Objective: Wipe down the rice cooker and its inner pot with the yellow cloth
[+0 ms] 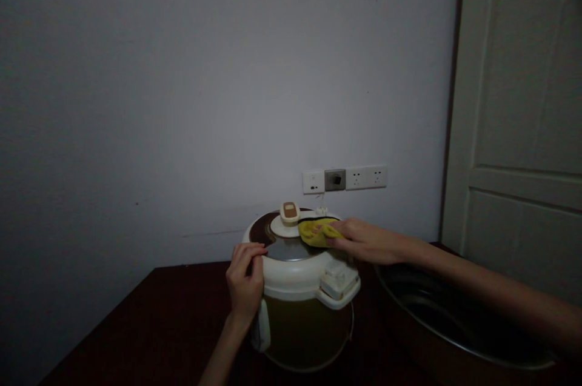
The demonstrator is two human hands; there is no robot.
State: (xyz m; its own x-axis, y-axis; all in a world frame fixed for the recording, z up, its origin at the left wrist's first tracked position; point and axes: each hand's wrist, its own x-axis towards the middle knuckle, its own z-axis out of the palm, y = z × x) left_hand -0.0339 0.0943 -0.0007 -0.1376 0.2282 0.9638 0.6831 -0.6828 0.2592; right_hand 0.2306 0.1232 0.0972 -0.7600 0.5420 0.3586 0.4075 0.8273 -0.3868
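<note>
An electric pressure cooker [313, 328] with a cream and brown lid [291, 271] stands upright on the dark table. A stubby cream and brown knob [290, 212] rises from the lid's middle. My left hand [245, 280] grips the lid's left rim, its fingers bent over the edge and touching the top. In my right hand [364, 240] is a bunched yellow cloth [318, 231], pressed against the right side of the lid's top, beside the knob. The cloth and hand hide part of the lid there.
A large, wide metal basin [454, 337] sits at the right, under my right forearm. Wall sockets and a switch [335, 180] are set in the pale wall [227, 101] behind the cooker. The dark red table [150, 325] extends to the left; a panelled door [522, 101] stands at far right.
</note>
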